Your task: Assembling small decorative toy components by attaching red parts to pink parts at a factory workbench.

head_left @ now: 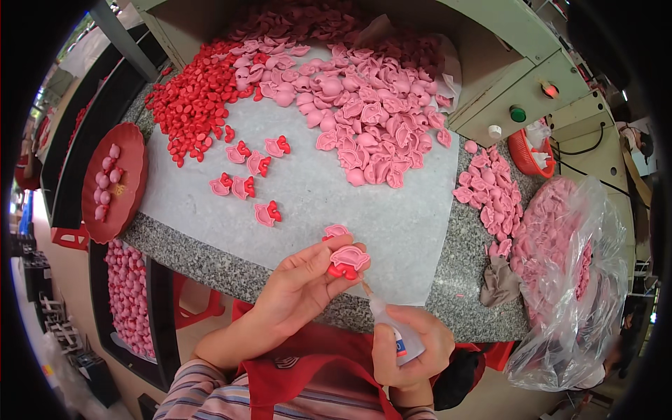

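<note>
Closed between thumb and fingers, my left hand (294,287) holds up a small pink plastic half-shell (350,257) joined to a red part, its hollow side showing. My right hand (420,350) is wrapped round a translucent glue bottle (406,337). The bottle's thin nozzle points up at the left fingers, close to the red part. Just beyond the left fingertips is another pink and red piece (337,229); whether it touches them I cannot tell. Several joined pink and red pieces (243,187) lie farther left on the white sheet (301,210).
Red parts (189,98) and pink shells (371,105) are heaped at the back. A red dish (98,203) with several pink balls stands left, a filled black tray (129,301) below it. Right are loose pink shells (490,189), a clear bag (567,259) and a red basket (525,154).
</note>
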A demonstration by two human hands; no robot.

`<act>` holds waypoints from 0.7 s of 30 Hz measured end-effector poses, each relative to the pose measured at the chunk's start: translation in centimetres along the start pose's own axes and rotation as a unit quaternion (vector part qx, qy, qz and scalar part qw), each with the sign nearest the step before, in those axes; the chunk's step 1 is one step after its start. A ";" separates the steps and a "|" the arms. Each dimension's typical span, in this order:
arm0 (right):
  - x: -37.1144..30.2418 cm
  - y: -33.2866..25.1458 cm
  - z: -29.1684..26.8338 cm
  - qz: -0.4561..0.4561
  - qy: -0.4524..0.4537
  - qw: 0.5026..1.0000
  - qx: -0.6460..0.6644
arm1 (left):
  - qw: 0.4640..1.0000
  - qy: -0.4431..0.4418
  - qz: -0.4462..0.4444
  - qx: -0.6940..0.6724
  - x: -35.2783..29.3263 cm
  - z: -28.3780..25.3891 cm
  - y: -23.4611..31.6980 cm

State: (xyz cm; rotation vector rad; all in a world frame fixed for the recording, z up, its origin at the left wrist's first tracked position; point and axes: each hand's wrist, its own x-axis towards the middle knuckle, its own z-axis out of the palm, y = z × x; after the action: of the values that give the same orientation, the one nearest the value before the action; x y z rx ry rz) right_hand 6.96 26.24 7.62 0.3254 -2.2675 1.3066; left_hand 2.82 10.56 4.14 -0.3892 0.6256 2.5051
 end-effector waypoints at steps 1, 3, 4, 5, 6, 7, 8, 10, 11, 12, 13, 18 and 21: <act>0.0 0.0 -0.1 0.000 0.000 1.000 0.000 | 1.000 0.002 -0.001 0.002 0.0 0.1 0.0; -0.1 0.0 -0.2 -0.014 -0.002 1.000 -0.004 | 1.000 0.005 0.001 0.004 -0.1 0.0 0.1; 0.0 -0.1 -0.2 -0.014 -0.003 1.000 -0.003 | 1.000 0.007 0.001 0.005 -0.1 0.0 0.1; 0.1 -0.3 -0.2 -0.017 -0.012 1.000 0.004 | 1.000 0.008 0.000 0.005 0.0 0.0 0.0; 0.2 -0.4 -0.2 -0.021 -0.022 1.000 0.011 | 1.000 0.008 0.000 0.005 -0.1 0.0 0.0; 0.3 -0.5 -0.2 -0.020 -0.022 0.999 0.011 | 1.000 0.009 -0.001 0.007 -0.1 -0.1 0.0; 0.3 -0.5 -0.1 -0.021 -0.027 0.999 0.009 | 1.000 0.009 -0.002 0.009 -0.1 0.0 0.0; 0.3 -0.5 0.0 -0.022 -0.032 0.999 0.007 | 1.000 0.007 0.000 0.011 -0.1 0.1 -0.1; 0.3 -0.5 0.0 -0.024 -0.031 0.999 0.011 | 1.000 0.007 0.001 0.012 -0.1 0.1 -0.1; 0.3 -0.4 0.1 -0.026 -0.031 0.999 0.015 | 1.000 0.007 0.002 0.012 -0.1 0.1 -0.1; 0.3 -0.4 0.1 -0.026 -0.031 0.999 0.015 | 1.000 0.007 0.001 0.012 -0.1 0.0 -0.1; 0.4 -0.3 0.3 -0.023 -0.028 0.999 0.012 | 1.000 0.007 0.000 0.011 -0.1 0.0 0.0; 0.4 -0.4 0.1 -0.032 -0.024 0.999 0.004 | 1.000 0.007 0.001 0.007 -0.1 0.0 0.0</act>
State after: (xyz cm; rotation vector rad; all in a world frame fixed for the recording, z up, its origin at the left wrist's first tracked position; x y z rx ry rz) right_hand 6.75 25.93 8.11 0.4323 -2.2721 1.2890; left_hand 2.92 10.54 4.17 -0.4002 0.6488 2.5009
